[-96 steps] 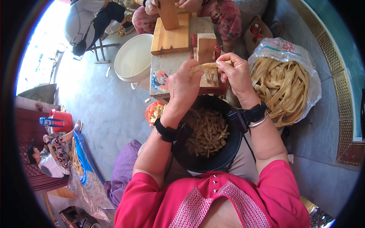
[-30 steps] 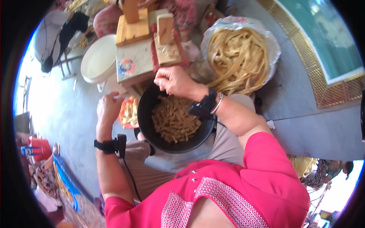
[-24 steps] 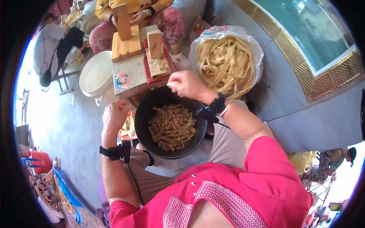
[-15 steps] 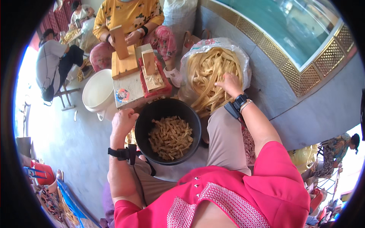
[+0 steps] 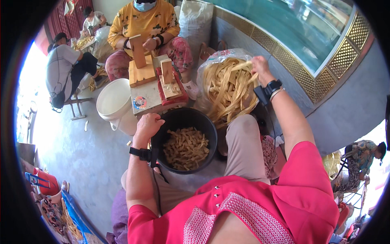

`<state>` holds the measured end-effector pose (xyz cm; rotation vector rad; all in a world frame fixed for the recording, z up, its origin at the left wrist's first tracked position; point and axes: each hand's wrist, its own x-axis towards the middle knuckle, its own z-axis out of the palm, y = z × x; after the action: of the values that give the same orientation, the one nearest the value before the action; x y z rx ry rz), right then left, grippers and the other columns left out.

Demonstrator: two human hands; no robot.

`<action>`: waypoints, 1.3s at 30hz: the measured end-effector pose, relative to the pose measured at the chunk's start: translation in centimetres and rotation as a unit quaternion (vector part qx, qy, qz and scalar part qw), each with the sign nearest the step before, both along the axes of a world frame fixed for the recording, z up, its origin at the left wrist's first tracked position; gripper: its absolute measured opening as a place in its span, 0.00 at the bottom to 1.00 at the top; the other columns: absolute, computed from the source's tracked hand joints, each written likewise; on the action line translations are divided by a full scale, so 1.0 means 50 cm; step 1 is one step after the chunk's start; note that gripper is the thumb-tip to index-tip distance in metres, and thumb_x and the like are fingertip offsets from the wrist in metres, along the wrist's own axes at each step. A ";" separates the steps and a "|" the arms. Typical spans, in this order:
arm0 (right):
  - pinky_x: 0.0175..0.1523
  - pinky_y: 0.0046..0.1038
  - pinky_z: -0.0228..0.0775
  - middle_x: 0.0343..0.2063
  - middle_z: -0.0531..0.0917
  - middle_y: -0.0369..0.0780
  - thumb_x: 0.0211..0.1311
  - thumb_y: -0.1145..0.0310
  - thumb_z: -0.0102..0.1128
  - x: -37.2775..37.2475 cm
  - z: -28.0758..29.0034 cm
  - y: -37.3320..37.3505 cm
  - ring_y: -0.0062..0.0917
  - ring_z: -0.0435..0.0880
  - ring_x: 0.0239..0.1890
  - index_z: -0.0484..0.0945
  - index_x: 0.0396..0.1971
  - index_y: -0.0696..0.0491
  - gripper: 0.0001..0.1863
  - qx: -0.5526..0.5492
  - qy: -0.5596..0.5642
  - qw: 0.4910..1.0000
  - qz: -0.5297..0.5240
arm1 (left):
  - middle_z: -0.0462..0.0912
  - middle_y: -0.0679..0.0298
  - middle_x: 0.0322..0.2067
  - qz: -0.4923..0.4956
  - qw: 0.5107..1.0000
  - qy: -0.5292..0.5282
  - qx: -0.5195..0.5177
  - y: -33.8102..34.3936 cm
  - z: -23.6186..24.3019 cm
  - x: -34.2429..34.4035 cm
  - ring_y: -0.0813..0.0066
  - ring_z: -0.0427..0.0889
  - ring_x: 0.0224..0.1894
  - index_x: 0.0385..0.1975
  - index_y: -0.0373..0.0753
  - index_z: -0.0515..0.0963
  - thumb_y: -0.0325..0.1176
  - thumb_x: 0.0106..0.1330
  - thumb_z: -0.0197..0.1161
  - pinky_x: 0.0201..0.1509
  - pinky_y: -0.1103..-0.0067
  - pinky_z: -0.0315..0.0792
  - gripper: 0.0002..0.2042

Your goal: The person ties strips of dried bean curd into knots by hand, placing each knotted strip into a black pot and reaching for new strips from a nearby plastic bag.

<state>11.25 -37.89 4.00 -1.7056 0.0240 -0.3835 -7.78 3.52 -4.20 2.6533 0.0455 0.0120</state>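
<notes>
My right hand is closed on the end of some long, pale yellow flat strips, lifting them at the right edge of a clear plastic bag heaped with more of them. My left hand is closed just at the left rim of a black bucket; whatever its fingers hold, if anything, is hidden. Inside that bucket lie many short, folded yellowish pieces. The bucket stands in front of me, close to my knees, and the bag is beyond my right knee.
Beyond the bucket is a low table with wooden blocks and a red cloth. A white bucket stands left of it. A person in a yellow top sits opposite; others sit farther off. A glass case borders the right.
My right hand has gone up and to the right, gripping strips that now stretch from the bag. My left hand stays by the bucket's rim. The whole view has shifted slightly.
</notes>
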 end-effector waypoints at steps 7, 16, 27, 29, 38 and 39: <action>0.19 0.19 0.64 0.14 0.67 0.31 0.55 0.76 0.45 -0.094 0.249 0.070 0.12 0.64 0.12 0.73 0.30 0.59 0.06 0.083 -0.197 0.966 0.145 | 0.80 0.55 0.23 -0.019 0.997 -0.068 -0.015 -0.018 0.004 -0.005 0.57 0.79 0.29 0.29 0.39 0.80 0.40 0.50 0.62 0.34 0.70 0.71 0.12; 0.38 0.24 0.70 0.26 0.79 0.40 0.59 0.73 0.43 -0.404 0.379 0.240 0.24 0.78 0.27 0.70 0.40 0.60 0.10 0.094 -0.401 0.834 0.367 | 0.80 0.60 0.24 -0.058 0.960 -0.019 -0.274 -0.053 0.061 -0.038 0.78 0.79 0.26 0.40 0.29 0.76 0.31 0.56 0.61 0.33 0.83 0.72 0.15; 0.43 0.23 0.71 0.34 0.82 0.42 0.54 0.77 0.53 -0.464 0.104 0.364 0.23 0.82 0.37 0.74 0.42 0.56 0.13 -0.075 -0.138 0.885 0.438 | 0.53 0.53 0.63 -0.071 0.832 -0.416 -0.360 -0.217 0.166 -0.178 0.60 0.61 0.61 0.66 0.39 0.37 0.58 0.60 0.53 0.62 0.68 0.57 0.44; 0.39 0.25 0.72 0.27 0.83 0.40 0.54 0.73 0.54 -0.457 0.055 0.375 0.25 0.83 0.33 0.77 0.36 0.56 0.09 -0.063 -0.205 0.868 0.447 | 0.62 0.51 0.58 -0.099 0.827 -0.424 -0.356 -0.221 0.162 -0.172 0.59 0.67 0.57 0.63 0.38 0.49 0.57 0.63 0.48 0.58 0.68 0.62 0.36; 0.24 0.24 0.73 0.15 0.81 0.39 0.55 0.63 0.56 -0.294 -0.026 0.291 0.21 0.80 0.14 0.77 0.25 0.59 0.12 -0.295 0.064 0.845 0.441 | 0.56 0.75 0.14 -0.155 0.594 -0.393 -0.685 -0.165 0.301 -0.276 0.84 0.53 0.17 0.19 0.44 0.60 0.46 0.71 0.40 0.26 0.82 0.55 0.18; 0.24 0.24 0.74 0.15 0.80 0.39 0.56 0.63 0.56 -0.265 -0.031 0.266 0.21 0.80 0.15 0.77 0.25 0.59 0.13 -0.298 0.080 0.857 0.413 | 0.55 0.75 0.13 -0.165 0.581 -0.398 -0.690 -0.160 0.321 -0.295 0.85 0.52 0.16 0.19 0.45 0.59 0.46 0.71 0.39 0.25 0.83 0.52 0.18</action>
<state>-2.01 -24.58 2.44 -2.1550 -0.7580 0.4490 -22.51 -4.49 11.86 0.8493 -0.5197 0.7183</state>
